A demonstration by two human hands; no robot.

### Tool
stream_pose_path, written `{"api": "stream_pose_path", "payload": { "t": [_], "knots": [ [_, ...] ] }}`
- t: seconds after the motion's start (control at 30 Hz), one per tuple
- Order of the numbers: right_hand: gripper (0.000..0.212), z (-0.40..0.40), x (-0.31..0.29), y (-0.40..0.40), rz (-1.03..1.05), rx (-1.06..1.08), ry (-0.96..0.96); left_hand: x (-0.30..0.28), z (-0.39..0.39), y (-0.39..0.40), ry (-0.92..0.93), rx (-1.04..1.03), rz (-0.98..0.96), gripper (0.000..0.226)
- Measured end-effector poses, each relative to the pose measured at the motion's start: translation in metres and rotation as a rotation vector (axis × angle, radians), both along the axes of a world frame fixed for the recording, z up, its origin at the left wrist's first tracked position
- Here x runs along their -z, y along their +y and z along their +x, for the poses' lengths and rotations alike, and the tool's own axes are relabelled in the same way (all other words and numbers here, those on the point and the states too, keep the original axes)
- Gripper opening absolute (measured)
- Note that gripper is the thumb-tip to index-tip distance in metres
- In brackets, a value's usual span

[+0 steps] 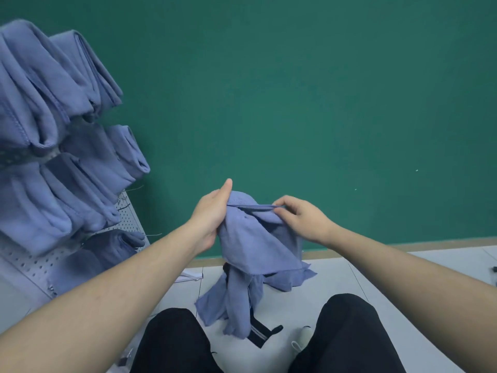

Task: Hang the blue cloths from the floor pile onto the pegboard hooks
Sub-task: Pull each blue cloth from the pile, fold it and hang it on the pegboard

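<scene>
A blue cloth (258,238) hangs between both hands in front of me, above the floor. My left hand (212,214) holds its left side, thumb up and fingers hidden behind the fabric. My right hand (298,216) pinches the folded top edge from the right. Below it a small pile of blue cloths (231,305) lies on the pale floor between my knees. At the left stands the white pegboard (35,265), with several blue cloths (48,103) hanging on it in rows. The hooks are hidden under the fabric.
A green wall (322,103) fills the background, with a brown skirting strip at its base. A black strap with white stripes (261,332) lies under the pile. My knees in black trousers (174,345) frame the floor pile. A small dark object sits at the far right floor edge.
</scene>
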State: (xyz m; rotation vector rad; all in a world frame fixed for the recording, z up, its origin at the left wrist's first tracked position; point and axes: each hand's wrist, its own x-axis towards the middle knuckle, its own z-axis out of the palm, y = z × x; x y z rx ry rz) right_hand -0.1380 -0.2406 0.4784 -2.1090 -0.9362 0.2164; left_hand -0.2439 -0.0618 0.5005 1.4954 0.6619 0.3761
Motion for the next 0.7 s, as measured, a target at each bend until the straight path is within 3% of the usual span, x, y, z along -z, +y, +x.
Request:
{"api": "stream_pose_path", "payload": {
  "t": [0.13,0.27,0.4,0.53,0.7],
  "knots": [
    [0.013,0.004,-0.021,-0.002,-0.068,0.061,-0.168,0.007,-0.006,0.008,0.081,-0.003,0.240,0.049],
    [0.052,0.002,-0.047,-0.004,-0.396,0.190,-0.406,0.009,-0.009,0.014,0.111,-0.019,0.285,0.029],
    [0.057,0.000,-0.068,0.000,-0.183,0.192,-0.292,0.010,-0.012,0.011,0.158,0.051,0.306,0.035],
    [0.058,-0.011,-0.089,0.009,-0.106,0.137,-0.322,0.001,-0.014,0.003,0.074,0.040,0.442,0.037],
    [0.061,-0.019,-0.112,0.019,-0.081,0.116,-0.399,-0.021,-0.019,-0.011,-0.274,0.227,0.179,0.021]
  ]
}}
